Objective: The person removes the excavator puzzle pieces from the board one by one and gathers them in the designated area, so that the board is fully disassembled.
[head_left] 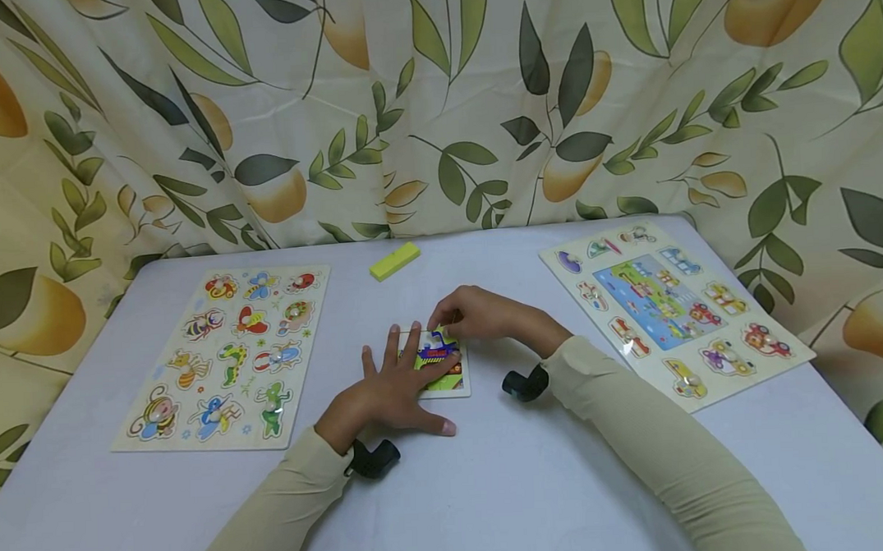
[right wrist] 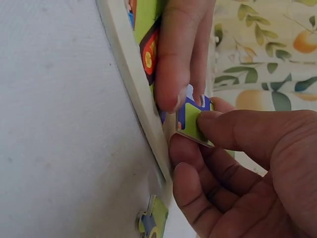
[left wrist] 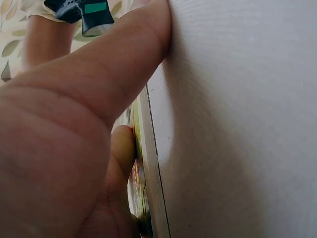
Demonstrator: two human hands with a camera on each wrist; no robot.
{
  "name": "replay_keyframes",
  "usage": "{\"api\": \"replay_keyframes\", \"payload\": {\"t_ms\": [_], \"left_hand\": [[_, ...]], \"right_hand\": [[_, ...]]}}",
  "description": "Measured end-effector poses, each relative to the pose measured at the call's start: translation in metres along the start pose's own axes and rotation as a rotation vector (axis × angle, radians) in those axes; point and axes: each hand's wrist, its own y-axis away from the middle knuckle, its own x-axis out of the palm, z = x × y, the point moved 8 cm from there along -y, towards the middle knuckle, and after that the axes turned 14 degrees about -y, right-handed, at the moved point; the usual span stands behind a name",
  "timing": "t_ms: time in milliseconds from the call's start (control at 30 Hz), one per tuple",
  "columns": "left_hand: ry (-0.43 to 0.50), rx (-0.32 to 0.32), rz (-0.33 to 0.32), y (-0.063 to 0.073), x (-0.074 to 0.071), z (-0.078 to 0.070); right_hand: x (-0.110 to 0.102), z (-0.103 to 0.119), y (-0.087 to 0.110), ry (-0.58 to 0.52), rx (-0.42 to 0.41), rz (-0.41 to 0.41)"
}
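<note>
A small jigsaw puzzle board (head_left: 454, 383) with a colourful vehicle picture and a pale rim lies at the middle of the table. Fingers spread, my left hand (head_left: 383, 397) lies across its left part, covering much of the picture, with the thumb out past the near edge. At the board's far right corner, my right hand (head_left: 480, 313) pinches a green and blue puzzle piece (right wrist: 190, 118) between thumb and fingers. That piece is tilted up from the board, close to the left fingertips. Another jigsaw piece (right wrist: 157, 218) shows beyond the board in the right wrist view.
A wooden board with insect pictures (head_left: 172, 369) lies at left, and one with vehicle and toy pictures (head_left: 653, 373) at right. Behind the hands is a yellow-green block (head_left: 395, 261). A leaf-patterned curtain (head_left: 434, 103) hangs along the table's far edge.
</note>
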Motion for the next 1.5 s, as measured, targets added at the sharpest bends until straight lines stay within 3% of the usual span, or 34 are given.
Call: {"api": "replay_keyframes", "payload": {"t_ms": [833,1500], "left_hand": [[-0.012,-0.01,0.006,0.0,-0.001,0.0],[-0.035,-0.041,0.008,0.0,0.001,0.001]], "right_hand": [[-0.035,-0.015,0.022,0.005,0.001,-0.089],[-0.062,-0.046,0.049,-0.002,0.092,-0.129]]}}
